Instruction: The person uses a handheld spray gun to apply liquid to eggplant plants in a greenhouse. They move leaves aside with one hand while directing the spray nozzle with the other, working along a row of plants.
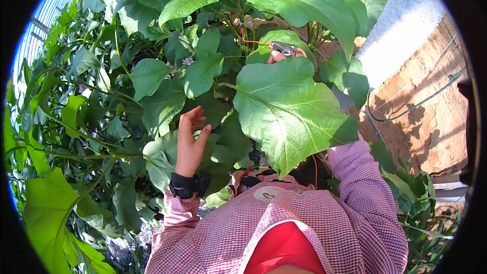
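My right hand [280,56] grips a small handheld tool [283,48] with a shiny, dark and clear body. From it a thin orange-red tube [255,41] runs left, bending up to a red tip among the stems. A large eggplant leaf [285,108] hides most of this hand and its forearm. Close to the tube's tip is a pale purple flower [245,23]. Another purple flower [188,61] sits lower left. My left hand [193,139], empty with fingers loosely curled and apart, is raised beside the leaves, a black band [186,185] on its wrist.
Dense eggplant foliage [87,114] fills the left and top. At right, a white sheet [399,26] lies along bare brown soil [430,121], crossed by a dark green rope [418,104] and thin lines. A red cord [315,171] hangs near my chest. Slatted greenhouse covering shows upper left.
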`<act>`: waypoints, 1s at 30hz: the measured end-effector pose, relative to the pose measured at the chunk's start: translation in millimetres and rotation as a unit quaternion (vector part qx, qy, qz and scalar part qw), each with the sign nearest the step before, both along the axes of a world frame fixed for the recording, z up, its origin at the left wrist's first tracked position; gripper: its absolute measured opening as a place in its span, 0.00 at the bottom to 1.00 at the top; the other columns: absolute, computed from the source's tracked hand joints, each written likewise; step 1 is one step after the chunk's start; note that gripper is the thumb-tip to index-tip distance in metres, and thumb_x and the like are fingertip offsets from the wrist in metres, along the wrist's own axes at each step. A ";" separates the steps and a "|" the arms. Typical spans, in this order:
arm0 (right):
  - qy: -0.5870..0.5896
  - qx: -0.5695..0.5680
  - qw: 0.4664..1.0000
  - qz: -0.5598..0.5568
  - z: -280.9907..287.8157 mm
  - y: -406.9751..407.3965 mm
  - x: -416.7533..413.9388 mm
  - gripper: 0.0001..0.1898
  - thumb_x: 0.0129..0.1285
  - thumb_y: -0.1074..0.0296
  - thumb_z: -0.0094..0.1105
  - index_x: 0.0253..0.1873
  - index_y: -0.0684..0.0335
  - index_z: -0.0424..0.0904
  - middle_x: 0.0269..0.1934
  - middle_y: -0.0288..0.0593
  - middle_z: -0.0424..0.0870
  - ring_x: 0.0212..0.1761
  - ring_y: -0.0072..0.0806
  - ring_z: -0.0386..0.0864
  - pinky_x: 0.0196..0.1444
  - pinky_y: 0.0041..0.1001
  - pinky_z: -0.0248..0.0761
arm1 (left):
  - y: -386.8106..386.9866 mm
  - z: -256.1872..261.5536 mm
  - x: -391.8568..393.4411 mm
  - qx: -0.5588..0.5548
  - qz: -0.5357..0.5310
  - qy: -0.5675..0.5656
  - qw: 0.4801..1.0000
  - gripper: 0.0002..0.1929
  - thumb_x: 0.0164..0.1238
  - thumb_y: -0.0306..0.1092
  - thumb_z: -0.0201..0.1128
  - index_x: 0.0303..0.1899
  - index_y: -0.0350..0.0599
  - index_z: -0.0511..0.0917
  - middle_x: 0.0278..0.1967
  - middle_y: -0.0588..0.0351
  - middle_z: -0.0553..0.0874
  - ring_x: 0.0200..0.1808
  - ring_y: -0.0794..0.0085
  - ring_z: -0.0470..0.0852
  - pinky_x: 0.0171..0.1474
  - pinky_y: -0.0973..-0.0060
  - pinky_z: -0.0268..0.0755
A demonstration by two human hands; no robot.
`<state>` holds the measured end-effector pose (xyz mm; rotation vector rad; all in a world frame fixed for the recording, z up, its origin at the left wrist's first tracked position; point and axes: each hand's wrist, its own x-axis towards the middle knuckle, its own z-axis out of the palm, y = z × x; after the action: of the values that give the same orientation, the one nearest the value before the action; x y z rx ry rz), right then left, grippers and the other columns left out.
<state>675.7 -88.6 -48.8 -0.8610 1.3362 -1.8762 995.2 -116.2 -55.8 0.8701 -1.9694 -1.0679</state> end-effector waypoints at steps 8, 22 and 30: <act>0.037 -0.032 0.993 0.105 -4.9 44.7 -24.7 0.11 0.73 0.64 0.62 0.49 0.66 0.80 0.30 0.34 0.82 0.32 0.20 0.80 0.40 0.24 0.74 | 38.4 -38.4 -28.9 0.109 -0.087 -0.020 0.990 0.15 0.70 0.22 0.61 0.57 0.36 0.79 0.50 0.54 0.85 0.53 0.67 0.84 0.58 0.74 0.74; -0.036 0.023 0.998 0.046 -58.2 232.5 -95.6 0.17 0.73 0.74 0.59 0.64 0.71 0.76 0.38 0.37 0.84 0.40 0.20 0.80 0.47 0.23 0.76 | 104.5 -61.0 -223.6 0.143 -0.240 0.026 0.960 0.21 0.76 0.25 0.60 0.67 0.39 0.69 0.52 0.52 0.83 0.45 0.73 0.83 0.54 0.74 0.78; -0.064 0.009 0.998 0.012 -72.5 304.1 -131.4 0.18 0.74 0.69 0.58 0.63 0.71 0.76 0.39 0.40 0.85 0.41 0.24 0.83 0.50 0.26 0.76 | 161.4 -42.9 -301.7 0.172 -0.269 0.077 0.945 0.20 0.76 0.20 0.56 0.66 0.37 0.69 0.51 0.56 0.82 0.46 0.76 0.83 0.54 0.77 0.76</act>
<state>544.3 215.5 -121.3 -0.7313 1.2574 -1.8641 693.5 45.3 -98.7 0.3943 -1.9626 -1.7769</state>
